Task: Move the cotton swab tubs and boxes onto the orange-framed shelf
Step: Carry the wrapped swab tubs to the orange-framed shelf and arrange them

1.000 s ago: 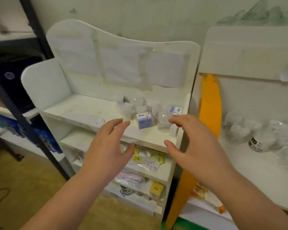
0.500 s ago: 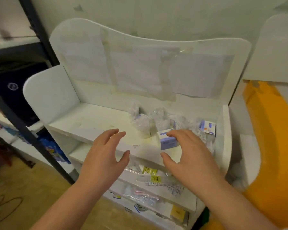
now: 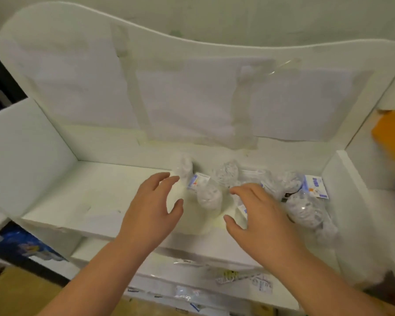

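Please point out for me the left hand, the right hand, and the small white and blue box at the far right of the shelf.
Left hand (image 3: 149, 209): head view, back of the hand.
Right hand (image 3: 263, 221): head view, back of the hand.
White and blue box (image 3: 316, 185): head view, its printed front face.

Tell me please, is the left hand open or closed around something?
Open. The left hand has its fingers spread above the white shelf, beside a cotton swab tub, holding nothing.

I see a white shelf unit (image 3: 114, 192) with taped paper sheets (image 3: 192, 106) on its backboard, and flat packets (image 3: 242, 275) one tier down.
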